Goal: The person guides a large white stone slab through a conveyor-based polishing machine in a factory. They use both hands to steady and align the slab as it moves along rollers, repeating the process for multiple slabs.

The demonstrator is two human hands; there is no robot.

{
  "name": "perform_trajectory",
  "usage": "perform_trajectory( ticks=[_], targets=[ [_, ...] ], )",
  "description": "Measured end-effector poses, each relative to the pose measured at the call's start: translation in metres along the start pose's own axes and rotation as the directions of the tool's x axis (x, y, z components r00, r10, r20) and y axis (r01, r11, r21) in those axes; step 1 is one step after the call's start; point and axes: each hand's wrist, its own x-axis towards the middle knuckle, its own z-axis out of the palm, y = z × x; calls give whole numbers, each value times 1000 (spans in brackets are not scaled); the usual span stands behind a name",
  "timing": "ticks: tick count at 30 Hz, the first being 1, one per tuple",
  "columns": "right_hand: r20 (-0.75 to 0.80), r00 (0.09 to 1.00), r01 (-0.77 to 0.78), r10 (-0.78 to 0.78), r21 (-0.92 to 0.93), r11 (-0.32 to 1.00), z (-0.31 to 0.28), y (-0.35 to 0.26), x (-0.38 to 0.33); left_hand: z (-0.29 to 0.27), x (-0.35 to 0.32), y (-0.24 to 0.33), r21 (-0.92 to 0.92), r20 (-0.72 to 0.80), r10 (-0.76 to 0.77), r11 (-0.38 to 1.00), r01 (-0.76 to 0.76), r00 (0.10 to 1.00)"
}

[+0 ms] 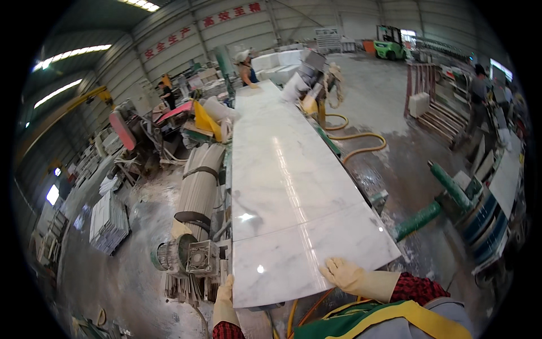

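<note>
A long polished slab of white marble (pixel 282 186) with grey veins stretches away from me over a machine bed, a thin line running across its near part. My right hand (pixel 347 275), in a cream rubber glove, rests on the slab's top by the near edge, fingers spread out. At the near left corner, my left hand (pixel 224 294) is against the slab's side edge in a matching glove. Its fingers point forward along that edge, partly turned from view. Across the far end stands a person (pixel 246 68) in a pale hat, one hand at the slab.
Left of the slab are a motor with a gearbox (pixel 192 257), a ribbed grey roller cover (pixel 197 181) and a stack of stone strips (pixel 109 222). Green pipes (pixel 420 219) and a yellow hose (pixel 370 141) lie to the right. A green forklift (pixel 389 44) stands far back.
</note>
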Motion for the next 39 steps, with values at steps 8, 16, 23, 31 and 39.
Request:
perform_trajectory(
  ticks=[8,16,23,31,39],
  targets=[
    [-124,982,-144,143,0,990,52,-22,-16,-11,-66,-16,91,-3,228,970,-227,974],
    [-143,975,-166,170,39,985,66,-27,-24,92,-125,17,648,377,656,317,-693,653],
    [-116,981,-90,158,447,890,32,-2,-54,204,-55,50,492,795,507,-216,-844,334],
    [926,316,-747,208,378,-546,-10,-12,-120,251,13,80,405,837,501,-294,-866,221],
    [942,282,-394,180,285,-874,84,-43,-103,261,6,117,578,788,388,-202,-790,478]
  ],
)
